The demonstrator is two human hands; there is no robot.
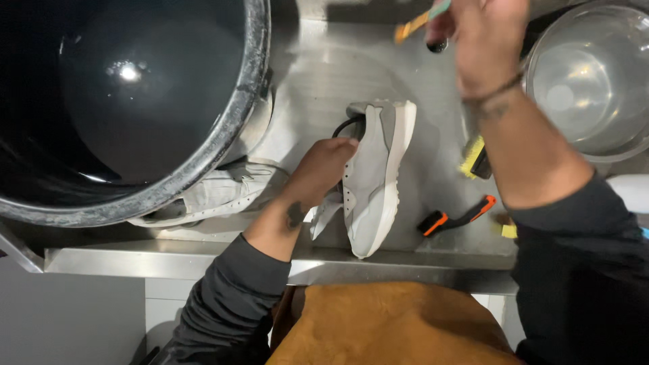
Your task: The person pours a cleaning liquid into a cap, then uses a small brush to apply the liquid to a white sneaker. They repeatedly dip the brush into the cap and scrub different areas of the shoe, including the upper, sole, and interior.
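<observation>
A pale grey shoe [375,179] lies on its side on the steel counter [318,74], just beside the black tub [135,101]. The left hand [323,169] grips its collar; the raised right hand [483,40], beyond the shoe, closes on a small brush [420,20].

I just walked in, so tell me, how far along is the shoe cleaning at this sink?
Early to middle, as far as I can tell. In hand: the left hand grips the grey shoe on the steel counter, while the right hand holds a small brush above it. Left: a second shoe waits beside the black tub. Nothing visibly finished.
</observation>
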